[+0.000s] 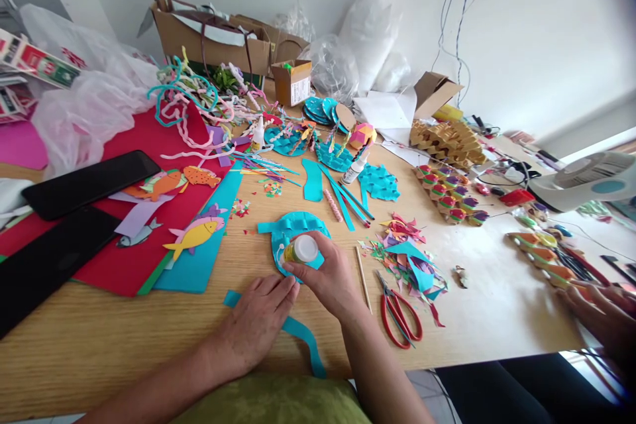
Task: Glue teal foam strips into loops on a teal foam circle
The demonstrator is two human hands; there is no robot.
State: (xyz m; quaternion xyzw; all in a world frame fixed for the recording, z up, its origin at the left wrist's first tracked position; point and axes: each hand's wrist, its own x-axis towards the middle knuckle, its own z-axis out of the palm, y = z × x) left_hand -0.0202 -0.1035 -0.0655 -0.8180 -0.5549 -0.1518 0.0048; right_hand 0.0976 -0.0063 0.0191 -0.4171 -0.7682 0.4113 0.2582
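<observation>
Head view: right hand [325, 271], closed round one bottle [299, 250], tilted over the blue disc [298, 220]. Disc: flat on table [173, 338], ahead of the person. Left hand [261, 311]: fingertips at disc's near edge; pinching or resting, cannot tell. Red scissors [391, 308]: beside paper scraps [420, 268], right of both hands.

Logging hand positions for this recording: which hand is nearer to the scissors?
Right. The right hand, gripping a bottle, is just left of the scissors; the left hand is farther left, with its fingertips at the near edge of the blue disc.
</observation>
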